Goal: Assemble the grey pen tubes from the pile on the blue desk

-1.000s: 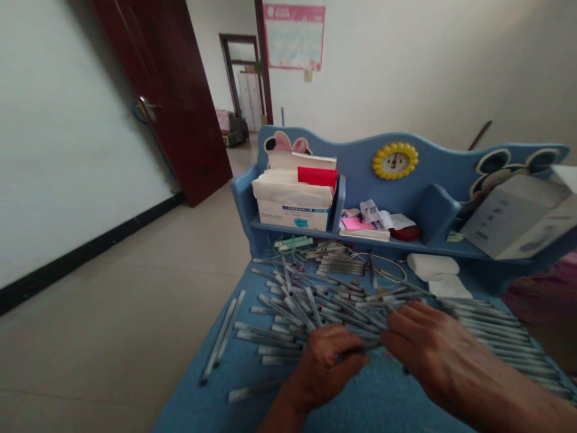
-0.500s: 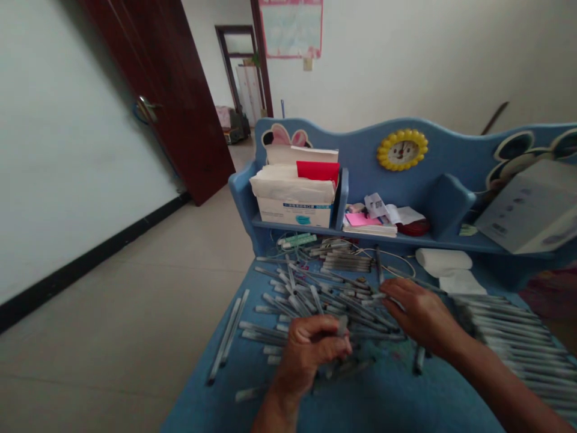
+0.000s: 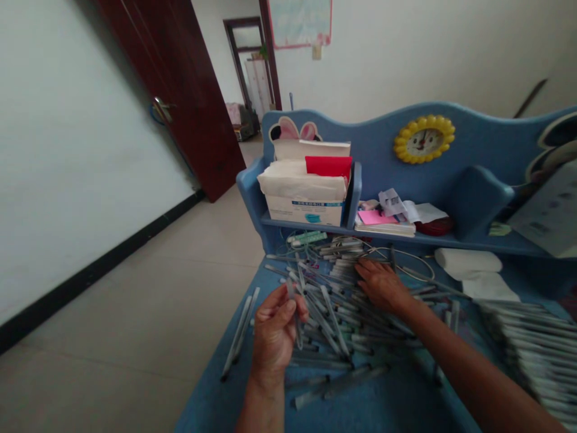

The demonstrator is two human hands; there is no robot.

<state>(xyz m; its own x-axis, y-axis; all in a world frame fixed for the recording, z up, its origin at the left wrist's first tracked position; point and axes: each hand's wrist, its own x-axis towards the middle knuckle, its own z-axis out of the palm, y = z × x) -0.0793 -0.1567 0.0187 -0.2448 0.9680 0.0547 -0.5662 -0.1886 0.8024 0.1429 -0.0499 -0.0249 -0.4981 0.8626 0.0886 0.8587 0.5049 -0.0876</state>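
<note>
My left hand (image 3: 277, 328) is closed around a slim translucent grey pen (image 3: 292, 294), held nearly upright over the left part of the desk. A loose heap of similar pens (image 3: 331, 325) with dark ends lies beside and under it. My right hand (image 3: 383, 285) reaches to the back of the heap, palm down. Its fingers stretch out over a row of pens (image 3: 345, 267) and seem to touch them; the fingertips are partly blurred.
The blue desk (image 3: 360, 409) has a shelf holding a mask box (image 3: 306, 207), papers (image 3: 385, 228) and a yellow clock (image 3: 424, 139). A white paper roll (image 3: 469, 263) and a cable lie at the back. Rows of pens (image 3: 536, 349) fill the right side.
My left hand has moved left and up, with the pen now upright. My right hand has moved left onto the back row of pens. The view has shifted slightly.
</note>
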